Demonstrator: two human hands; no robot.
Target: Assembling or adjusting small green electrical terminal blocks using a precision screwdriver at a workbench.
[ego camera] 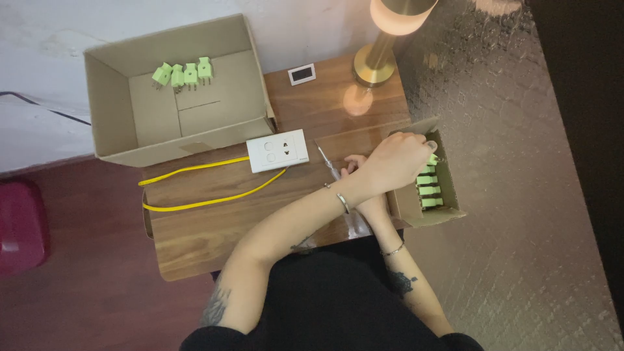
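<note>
I judge picking underway: my left hand (396, 159) closes fingers on a green plug (432, 159) in the small box (448, 211) at three o'clock, my right hand (356, 164) hidden beneath, its state untellable.

The scene is dim and warm, lit mainly by the lamp (393, 26) at twelve o'clock, whose shade glows overexposed. Its glare spots the table (214, 227) just below. The floor toward nine o'clock sinks into shadow; detail is soft throughout.
</note>
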